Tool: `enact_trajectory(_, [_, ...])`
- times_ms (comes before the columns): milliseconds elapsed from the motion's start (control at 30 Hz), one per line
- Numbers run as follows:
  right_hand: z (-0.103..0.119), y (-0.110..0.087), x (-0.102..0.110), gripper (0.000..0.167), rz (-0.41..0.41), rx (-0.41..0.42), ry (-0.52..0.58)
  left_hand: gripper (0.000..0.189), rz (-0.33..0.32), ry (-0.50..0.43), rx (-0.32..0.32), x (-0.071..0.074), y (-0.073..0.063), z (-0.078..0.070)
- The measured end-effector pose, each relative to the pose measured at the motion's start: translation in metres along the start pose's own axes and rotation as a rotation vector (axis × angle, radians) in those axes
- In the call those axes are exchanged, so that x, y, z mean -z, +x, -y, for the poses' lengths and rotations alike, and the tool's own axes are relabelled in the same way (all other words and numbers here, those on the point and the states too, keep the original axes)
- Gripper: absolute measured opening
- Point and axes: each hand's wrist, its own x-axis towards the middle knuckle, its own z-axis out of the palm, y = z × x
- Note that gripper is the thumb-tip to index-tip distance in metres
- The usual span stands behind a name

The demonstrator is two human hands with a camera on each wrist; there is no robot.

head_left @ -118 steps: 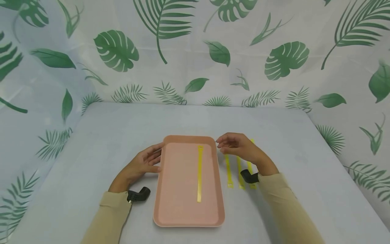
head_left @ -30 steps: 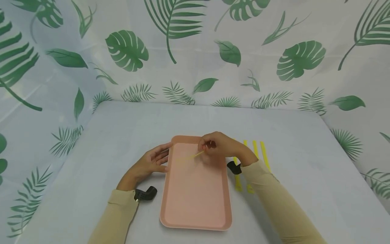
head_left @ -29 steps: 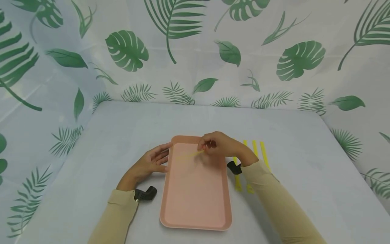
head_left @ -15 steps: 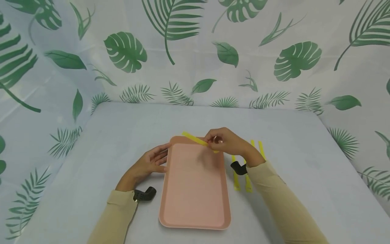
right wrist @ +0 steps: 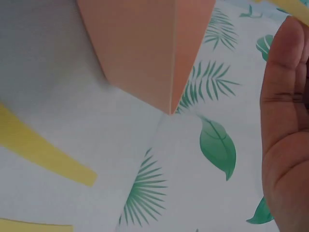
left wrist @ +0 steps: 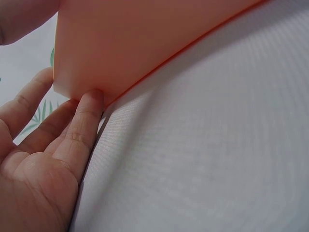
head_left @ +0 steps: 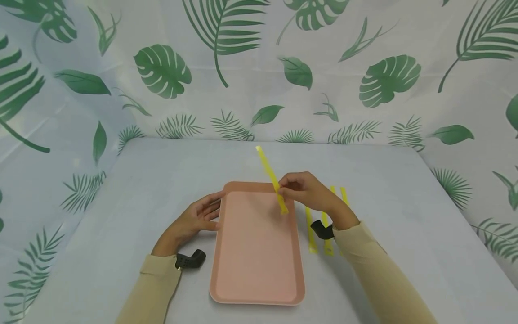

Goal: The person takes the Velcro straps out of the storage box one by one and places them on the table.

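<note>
My right hand [head_left: 309,191] pinches a yellow hook-and-loop cable tie [head_left: 268,170] near its middle, above the far right corner of a pink tray [head_left: 259,252]. The tie slants up and away to the left, its wider slotted end hanging low over the tray. A piece of the tie [right wrist: 289,9] shows at the top corner of the right wrist view, beside the fingers. My left hand [head_left: 194,218] rests at the tray's left side, fingers extended and thumb at the rim. In the left wrist view, fingertips [left wrist: 91,101] touch the tray's outer wall.
Several more yellow ties [head_left: 310,234] lie lengthwise on the white tabletop right of the tray, partly hidden under my right forearm. A leaf-print cloth [head_left: 243,67] hangs behind and on both sides of the table.
The tie lay in the tray in the earliest frame. My right hand has picked it up, then swung it from lying leftward to pointing away. The left hand stays by the rim.
</note>
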Motion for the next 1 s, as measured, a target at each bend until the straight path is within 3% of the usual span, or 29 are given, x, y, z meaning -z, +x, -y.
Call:
enact_trajectory(467, [-0.008,-0.027,-0.002,0.007,-0.101,-0.042,0.044,0.099,0.010,0.001,-0.015,0.000,0.000,-0.004])
enact_trajectory(633, [-0.013,-0.035,-0.002,0.017,-0.122,-0.026,0.074,0.099,0.018,-0.001,-0.022,0.003,0.000,-0.003])
enact_trajectory(1000, [-0.020,-0.049,0.002,0.035,-0.185,-0.105,0.076,0.098,0.009,0.006,-0.015,0.007,-0.004,-0.003])
